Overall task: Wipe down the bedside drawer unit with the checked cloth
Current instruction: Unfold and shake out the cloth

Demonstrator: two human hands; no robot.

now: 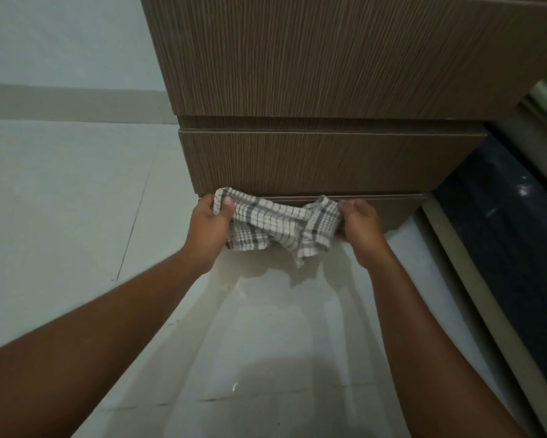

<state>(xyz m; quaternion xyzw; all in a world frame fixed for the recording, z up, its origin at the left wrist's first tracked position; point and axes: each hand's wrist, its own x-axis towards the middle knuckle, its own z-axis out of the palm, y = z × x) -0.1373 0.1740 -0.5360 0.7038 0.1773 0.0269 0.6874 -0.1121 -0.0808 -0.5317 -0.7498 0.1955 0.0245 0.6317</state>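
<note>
Both forearms (101, 336) reach out bare from the bottom corners of the view, converging toward the foot of the bedside drawer unit (329, 64). Between them I hold the checked cloth (275, 227), white with grey lines, bunched and stretched sideways from one hand to the other. My left hand (208, 229) grips its left end, fingers curled round the fabric and the thumb lying on a fold that sticks up past it. My right hand (362, 230) pinches the right end, fingers curled in, with a small tuft of cloth rising above the knuckles. A loose corner hangs from the cloth's right half toward the floor (60, 200).

The cloth sits right in front of the lowest drawer front (395, 208), level with its upper edge; whether it touches the wood I cannot tell. Above that are the middle drawer front (322, 159) and a taller one on top, all brown with a fine vertical grain.

The floor is pale tile with thin joints, meeting a pale wall (60, 36) at a grey skirting (76, 99) on the left. To the right of the unit lies a dark glossy panel (493, 222).
</note>
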